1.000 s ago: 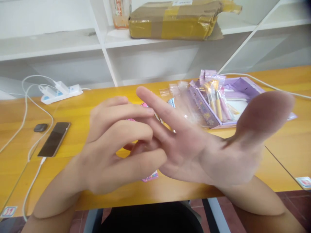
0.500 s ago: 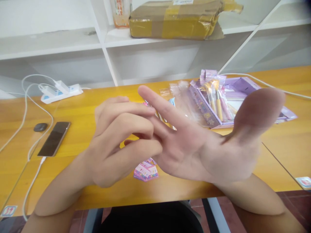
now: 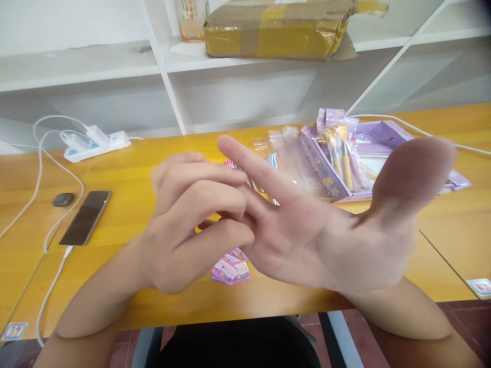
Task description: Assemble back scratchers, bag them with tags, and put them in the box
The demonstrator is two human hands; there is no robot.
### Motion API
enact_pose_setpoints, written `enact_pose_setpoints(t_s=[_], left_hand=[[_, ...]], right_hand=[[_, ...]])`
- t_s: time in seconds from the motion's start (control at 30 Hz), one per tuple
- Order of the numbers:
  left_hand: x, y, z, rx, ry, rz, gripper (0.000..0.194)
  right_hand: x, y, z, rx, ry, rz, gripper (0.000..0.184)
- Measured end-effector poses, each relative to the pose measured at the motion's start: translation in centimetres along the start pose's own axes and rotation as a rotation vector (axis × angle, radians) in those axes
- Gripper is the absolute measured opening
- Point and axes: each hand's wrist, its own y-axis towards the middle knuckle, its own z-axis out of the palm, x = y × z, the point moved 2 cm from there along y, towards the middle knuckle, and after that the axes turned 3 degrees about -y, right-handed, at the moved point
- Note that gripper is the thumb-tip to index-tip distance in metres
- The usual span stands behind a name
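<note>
My left hand (image 3: 192,220) is closed around the lower fingers of my right hand (image 3: 310,235), its thumb and fingertips pressed against them. Palm showing, my right hand has its thumb and index finger stretched wide apart and holds nothing I can see. The fingers being gripped are mostly hidden. Beneath the hands lie several small pink and purple printed cards (image 3: 230,268) on the wooden table. Behind the fingers, a pink brush head (image 3: 229,164) and a blue-white brush head (image 3: 272,159) partly show, the rest covered.
At the back right stands an open purple box (image 3: 337,197) with bagged brushes (image 3: 347,168); clear plastic bags (image 3: 287,148) lie beside it. To the left are a phone (image 3: 85,219), a black earbud case (image 3: 63,199) and a power strip (image 3: 97,146). A taped carton (image 3: 276,33) sits on the shelf.
My left hand has shifted slightly right along the fingers of my right hand, uncovering the printed cards below. In the last half second both hands barely move.
</note>
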Motion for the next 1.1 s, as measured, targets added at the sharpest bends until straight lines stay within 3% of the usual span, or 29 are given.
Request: enact_pose_setpoints(t_s=[0.2, 0.43, 0.6, 0.83, 1.03, 1.1], left_hand=[[0.4, 0.1, -0.1, 0.000, 0.017, 0.020, 0.025], [0.3, -0.4, 0.1, -0.011, 0.053, -0.036, 0.013], [0.4, -0.8, 0.0, 0.018, 0.070, 0.087, 0.021], [0.2, -0.7, 0.1, 0.004, 0.010, -0.019, 0.019], [1.2, 0.4, -0.5, 0.088, -0.067, 0.059, 0.014], [1.2, 0.4, -0.7, 0.065, -0.025, 0.067, 0.015]], right_hand=[[-0.1, 0.0, 0.0, -0.017, -0.040, 0.031, 0.106], [0.2, 0.0, 0.1, 0.002, -0.071, 0.054, 0.110], [1.1, -0.5, 0.2, -0.074, -0.072, 0.158, 0.102], [0.9, -0.7, 0.1, -0.084, -0.043, 0.158, 0.098], [0.4, -0.3, -0.3, -0.137, -0.039, 0.087, 0.097], [0.4, -0.1, -0.2, -0.114, -0.021, 0.055, 0.103]])
